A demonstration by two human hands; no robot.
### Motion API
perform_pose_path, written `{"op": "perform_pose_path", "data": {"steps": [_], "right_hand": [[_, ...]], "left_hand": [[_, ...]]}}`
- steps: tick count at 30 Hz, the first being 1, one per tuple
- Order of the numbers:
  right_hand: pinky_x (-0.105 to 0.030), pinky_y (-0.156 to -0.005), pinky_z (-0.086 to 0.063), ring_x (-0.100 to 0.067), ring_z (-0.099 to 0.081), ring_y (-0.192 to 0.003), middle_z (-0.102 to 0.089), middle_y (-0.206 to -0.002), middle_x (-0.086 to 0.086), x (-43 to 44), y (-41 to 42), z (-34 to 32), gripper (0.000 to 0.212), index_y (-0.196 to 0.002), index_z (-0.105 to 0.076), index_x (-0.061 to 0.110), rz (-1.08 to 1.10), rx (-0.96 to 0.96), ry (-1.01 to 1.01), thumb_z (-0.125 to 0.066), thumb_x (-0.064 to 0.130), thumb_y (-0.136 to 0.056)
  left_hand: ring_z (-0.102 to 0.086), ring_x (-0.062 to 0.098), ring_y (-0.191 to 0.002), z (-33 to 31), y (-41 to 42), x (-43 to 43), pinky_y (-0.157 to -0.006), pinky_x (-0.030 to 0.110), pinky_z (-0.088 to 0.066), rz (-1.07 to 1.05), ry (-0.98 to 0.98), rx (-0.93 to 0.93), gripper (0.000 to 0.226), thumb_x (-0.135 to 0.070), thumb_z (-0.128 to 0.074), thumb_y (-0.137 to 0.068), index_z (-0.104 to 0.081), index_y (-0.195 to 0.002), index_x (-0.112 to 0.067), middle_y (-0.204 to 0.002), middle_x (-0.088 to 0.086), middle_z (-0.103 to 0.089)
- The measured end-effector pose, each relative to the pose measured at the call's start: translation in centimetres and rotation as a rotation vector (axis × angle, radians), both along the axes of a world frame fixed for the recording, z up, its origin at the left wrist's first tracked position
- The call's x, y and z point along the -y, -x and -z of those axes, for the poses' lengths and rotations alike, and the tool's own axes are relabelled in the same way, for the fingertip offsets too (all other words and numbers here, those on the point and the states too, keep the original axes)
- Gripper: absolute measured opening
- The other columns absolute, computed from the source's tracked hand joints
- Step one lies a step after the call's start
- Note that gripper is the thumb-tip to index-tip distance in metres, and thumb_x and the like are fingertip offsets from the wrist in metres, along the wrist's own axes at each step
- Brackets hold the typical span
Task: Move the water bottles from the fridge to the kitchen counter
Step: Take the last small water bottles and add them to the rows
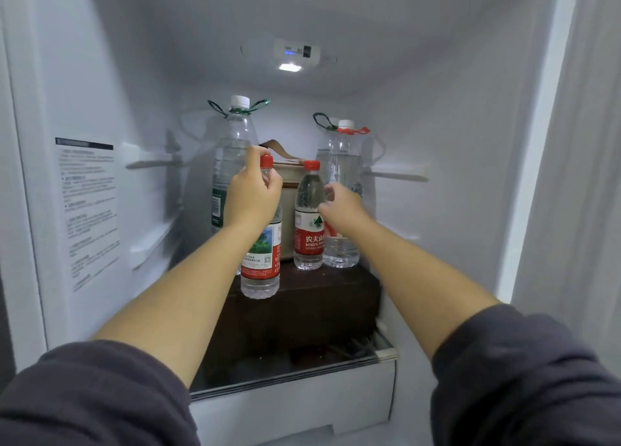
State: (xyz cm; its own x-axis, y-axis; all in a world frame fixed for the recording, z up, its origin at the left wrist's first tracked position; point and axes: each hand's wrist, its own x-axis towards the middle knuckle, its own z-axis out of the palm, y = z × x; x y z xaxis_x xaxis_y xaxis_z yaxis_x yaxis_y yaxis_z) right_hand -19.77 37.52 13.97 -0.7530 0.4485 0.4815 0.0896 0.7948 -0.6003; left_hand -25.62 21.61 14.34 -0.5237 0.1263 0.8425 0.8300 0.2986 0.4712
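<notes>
1. My left hand (pixel 253 193) is curled round the shoulder of the near small bottle (pixel 262 264), thumb up beside its red cap. I cannot tell whether the base is off the dark box (pixel 302 304) beneath it.
2. My right hand (pixel 341 207) is at the right side of the far small bottle (pixel 309 210), fingers bent toward it. Blur hides whether they grip it.
3. Both small bottles are inside the fridge (pixel 134 75). The left big bottle (pixel 232 149) and right big bottle (pixel 342 163) stand farther back, either side of a beige bag (pixel 287 190).
4. I judge this the grasping step for the two small bottles. The bench is out of view.
5. Next I need a firm wrap with the right hand. Then I lift both bottles and draw them toward me without knocking the right big bottle just behind.
</notes>
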Motion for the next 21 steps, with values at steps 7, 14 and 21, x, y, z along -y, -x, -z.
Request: {"op": "perform_pose_path", "data": {"steps": [7, 14, 21], "right_hand": [[-0.038, -0.085, -0.054, -0.022, -0.06, -0.099, -0.058, -0.127, -0.01, 0.8, 5.0, -3.5, 0.051, -0.143, -0.038, 0.012, 0.082, -0.169, 0.131, -0.056, 0.022, -0.097], [-0.03, -0.07, -0.045, -0.019, -0.061, -0.093, -0.062, -0.1, 0.001, 0.5, 6.6, -3.5, 0.035, -0.115, -0.059, 0.014, 0.189, -0.227, -0.06, -0.058, 0.044, -0.096], [-0.028, -0.067, -0.043, -0.016, -0.055, -0.08, -0.058, -0.089, 0.0, 0.8, 6.0, -2.0, 0.021, -0.094, -0.057, 0.019, 0.057, -0.337, -0.004, -0.057, 0.04, -0.093]], "left_hand": [[-0.057, 0.015, -0.07, 0.2, 0.1, -0.2, -0.055, 0.023, -0.043, -0.02, -0.004, -0.056, 0.023, -0.022, -0.044, -0.099, -0.04, -0.122, -0.02, -0.085, 0.003, -0.057], [-0.054, 0.007, -0.068, 0.4, 0.6, -0.1, -0.053, 0.018, -0.037, -0.016, -0.024, -0.061, 0.023, -0.022, -0.044, -0.099, -0.04, -0.122, -0.021, -0.079, -0.004, -0.053], [-0.056, 0.012, -0.069, 0.4, 0.7, -0.3, -0.054, 0.02, -0.04, -0.007, -0.022, -0.055, 0.025, -0.022, -0.046, -0.098, -0.04, -0.123, -0.021, -0.081, 0.0, -0.056]]}}
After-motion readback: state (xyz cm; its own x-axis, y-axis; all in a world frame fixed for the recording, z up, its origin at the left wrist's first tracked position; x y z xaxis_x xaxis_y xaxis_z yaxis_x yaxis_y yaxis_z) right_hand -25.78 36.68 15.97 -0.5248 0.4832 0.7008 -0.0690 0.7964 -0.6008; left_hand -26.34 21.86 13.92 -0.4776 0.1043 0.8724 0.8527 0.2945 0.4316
